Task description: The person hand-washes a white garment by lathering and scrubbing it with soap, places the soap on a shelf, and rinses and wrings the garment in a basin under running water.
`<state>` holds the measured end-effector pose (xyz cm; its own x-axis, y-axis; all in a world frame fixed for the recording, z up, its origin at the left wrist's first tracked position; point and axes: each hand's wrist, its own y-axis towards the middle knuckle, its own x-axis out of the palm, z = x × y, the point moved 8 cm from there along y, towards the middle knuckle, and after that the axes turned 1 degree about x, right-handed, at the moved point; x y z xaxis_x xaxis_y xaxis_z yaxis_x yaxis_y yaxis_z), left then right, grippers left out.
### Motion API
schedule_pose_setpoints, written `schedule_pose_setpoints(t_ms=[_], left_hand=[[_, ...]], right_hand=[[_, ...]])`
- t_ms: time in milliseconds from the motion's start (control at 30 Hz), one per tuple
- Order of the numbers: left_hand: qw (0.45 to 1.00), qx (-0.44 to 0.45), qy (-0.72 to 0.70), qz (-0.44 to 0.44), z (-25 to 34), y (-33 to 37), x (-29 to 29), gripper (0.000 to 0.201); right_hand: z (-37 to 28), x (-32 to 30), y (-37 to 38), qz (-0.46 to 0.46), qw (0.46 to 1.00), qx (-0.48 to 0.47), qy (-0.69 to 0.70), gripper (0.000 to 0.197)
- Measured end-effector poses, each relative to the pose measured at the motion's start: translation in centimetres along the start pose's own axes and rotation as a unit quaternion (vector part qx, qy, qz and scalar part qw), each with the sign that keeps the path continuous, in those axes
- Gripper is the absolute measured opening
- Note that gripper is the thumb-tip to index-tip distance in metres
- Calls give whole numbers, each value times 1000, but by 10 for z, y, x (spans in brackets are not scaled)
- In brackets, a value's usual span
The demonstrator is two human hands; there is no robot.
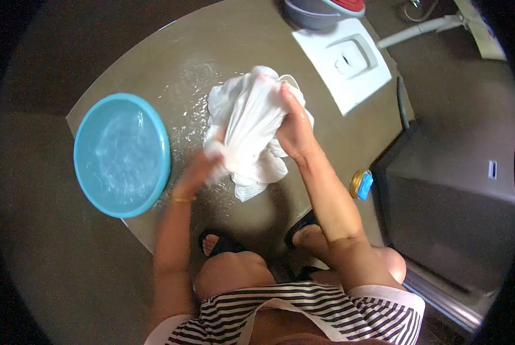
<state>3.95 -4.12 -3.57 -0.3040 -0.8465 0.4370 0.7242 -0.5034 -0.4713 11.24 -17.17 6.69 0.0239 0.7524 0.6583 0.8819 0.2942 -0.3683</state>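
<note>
A wet white cloth (pixel 252 126), bunched and pulled into folds, is stretched between my two hands above the floor. My left hand (pixel 203 168), blurred by motion, is closed around a twisted part at its lower left. At the upper right, my right hand (pixel 293 123) grips another part, its thumb showing along the edge and the other fingers hidden by the fabric. More of the white fabric lies below and spreads beyond both hands. I cannot tell what kind of garment or linen it is.
A light blue basin (pixel 165 155) of cloudy water stands on the wet floor (pixel 171 63) at left. Far right are a white squat toilet (pixel 355 49), a grey tub (pixel 312 14) and a pale pipe (pixel 421 31). A golden dish with a blue bar (pixel 365 187) sits near the dark door (pixel 447 184).
</note>
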Motion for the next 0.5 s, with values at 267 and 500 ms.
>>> schedule_pose_setpoints(t_ms=[267, 500], left_hand=[[815, 223, 479, 237, 29, 12, -6, 41], [689, 442, 575, 26, 100, -51, 142, 21]], right_hand=[[70, -85, -27, 64, 967, 56, 242, 51], [56, -40, -12, -84, 942, 96, 312, 74]])
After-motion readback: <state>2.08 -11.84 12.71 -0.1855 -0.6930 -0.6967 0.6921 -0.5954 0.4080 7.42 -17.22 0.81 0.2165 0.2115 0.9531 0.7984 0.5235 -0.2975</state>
